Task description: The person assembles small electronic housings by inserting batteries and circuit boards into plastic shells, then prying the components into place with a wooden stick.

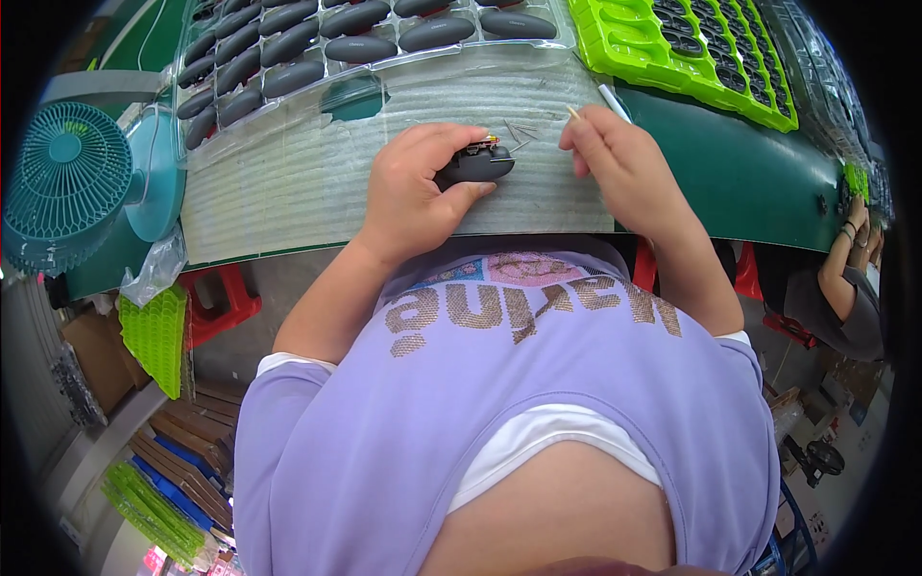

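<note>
My left hand [415, 187] is closed round a dark grey oval device casing [475, 168]. Its far end is open, and small coloured wires or parts [490, 142] show there. A thin metal pin [520, 147] appears at the casing's right edge. To the right, apart from the casing, my right hand [619, 158] is raised with thumb and forefinger pinched. A small pale yellowish tip [573, 112] sticks out between them; its kind is too small to tell. Several loose thin metal pins [519, 128] lie on the foam mat [298, 192] between the hands.
Clear trays of dark oval casings [359, 50] stand at the back left, a bright green tray [624, 62] with dark parts at the back right. A white stick [615, 102] lies nearby. A teal fan [72, 182] stands left; another person's arm [840, 264] shows far right.
</note>
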Demonstrator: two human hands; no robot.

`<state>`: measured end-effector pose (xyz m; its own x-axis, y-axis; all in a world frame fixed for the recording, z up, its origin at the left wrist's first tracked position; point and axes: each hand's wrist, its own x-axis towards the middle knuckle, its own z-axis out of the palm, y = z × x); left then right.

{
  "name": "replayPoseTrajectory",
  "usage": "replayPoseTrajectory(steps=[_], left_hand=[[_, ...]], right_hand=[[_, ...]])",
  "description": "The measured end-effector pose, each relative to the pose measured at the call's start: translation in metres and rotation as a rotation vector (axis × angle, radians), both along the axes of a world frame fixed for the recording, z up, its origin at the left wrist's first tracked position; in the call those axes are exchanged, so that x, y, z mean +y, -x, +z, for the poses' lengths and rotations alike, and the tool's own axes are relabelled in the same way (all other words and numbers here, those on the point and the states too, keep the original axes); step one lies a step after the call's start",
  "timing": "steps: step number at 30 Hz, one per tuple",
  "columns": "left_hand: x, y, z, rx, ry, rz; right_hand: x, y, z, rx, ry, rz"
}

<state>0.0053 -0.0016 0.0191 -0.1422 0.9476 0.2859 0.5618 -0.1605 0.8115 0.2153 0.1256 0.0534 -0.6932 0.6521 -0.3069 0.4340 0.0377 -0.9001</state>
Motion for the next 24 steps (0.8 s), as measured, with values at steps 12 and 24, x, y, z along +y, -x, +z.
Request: replayPoseTrajectory(steps=[12, 24], left_hand=[[0.000, -0.001, 0.002, 0.035, 0.029, -0.005], [0.002, -0.001, 0.000, 0.032, 0.024, -0.006]], right_hand=[[-0.025, 0.008, -0.025, -0.009, -1.061, 0.118], [-0.023, 0.010, -0.028, -0.004, -1.115, 0.133]])
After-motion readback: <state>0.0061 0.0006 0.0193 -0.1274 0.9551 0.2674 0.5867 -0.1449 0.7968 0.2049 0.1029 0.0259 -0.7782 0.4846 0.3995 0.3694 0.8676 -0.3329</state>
